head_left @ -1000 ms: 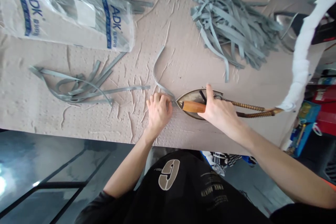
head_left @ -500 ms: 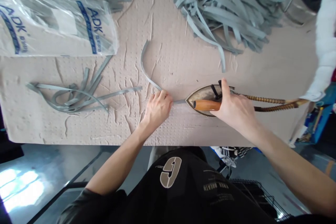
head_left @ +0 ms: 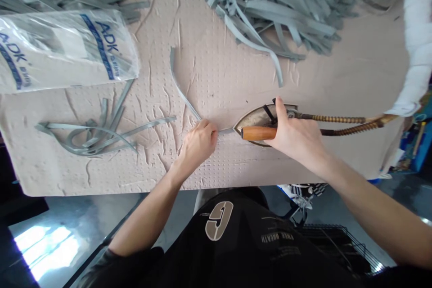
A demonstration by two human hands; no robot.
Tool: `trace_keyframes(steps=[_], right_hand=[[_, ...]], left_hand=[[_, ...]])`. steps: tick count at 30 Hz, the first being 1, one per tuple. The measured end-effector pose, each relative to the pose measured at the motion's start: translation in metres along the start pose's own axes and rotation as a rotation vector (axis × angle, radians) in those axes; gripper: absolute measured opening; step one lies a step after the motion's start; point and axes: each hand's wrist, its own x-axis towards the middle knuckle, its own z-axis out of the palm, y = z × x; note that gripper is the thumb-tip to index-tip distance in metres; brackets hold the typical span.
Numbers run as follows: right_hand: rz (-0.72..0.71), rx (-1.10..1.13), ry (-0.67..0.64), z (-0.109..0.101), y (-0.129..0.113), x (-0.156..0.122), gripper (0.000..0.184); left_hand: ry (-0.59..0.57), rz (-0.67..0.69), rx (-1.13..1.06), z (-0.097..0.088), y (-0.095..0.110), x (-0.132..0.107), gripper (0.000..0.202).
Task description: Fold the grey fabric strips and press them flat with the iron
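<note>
Now, the left grip pinches closed on a grey strip that runs rightward from it to the iron, whose wooden handle the right grip wraps.

One wooden-handled iron, three strip bunches, one printed bag
</note>
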Motion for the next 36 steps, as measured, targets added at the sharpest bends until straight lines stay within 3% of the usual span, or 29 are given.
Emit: trace_keyframes(steps=[8, 17, 36], right_hand=[[-0.014, 0.005, 0.020, 0.003, 0.002, 0.000, 0.110], [-0.017, 0.043, -0.013, -0.003, -0.002, 0.001, 0.109], [-0.109, 0.035, 0.013, -0.011, -0.030, 0.002, 0.109]], left_hand=[[0.013, -0.123, -0.002, 0.000, 0.007, 0.002, 0.024], [0.071, 0.023, -0.073, 0.012, -0.010, -0.001, 0.016], [0.187, 0.019, -0.056, 0.016, -0.006, -0.007, 0.011]])
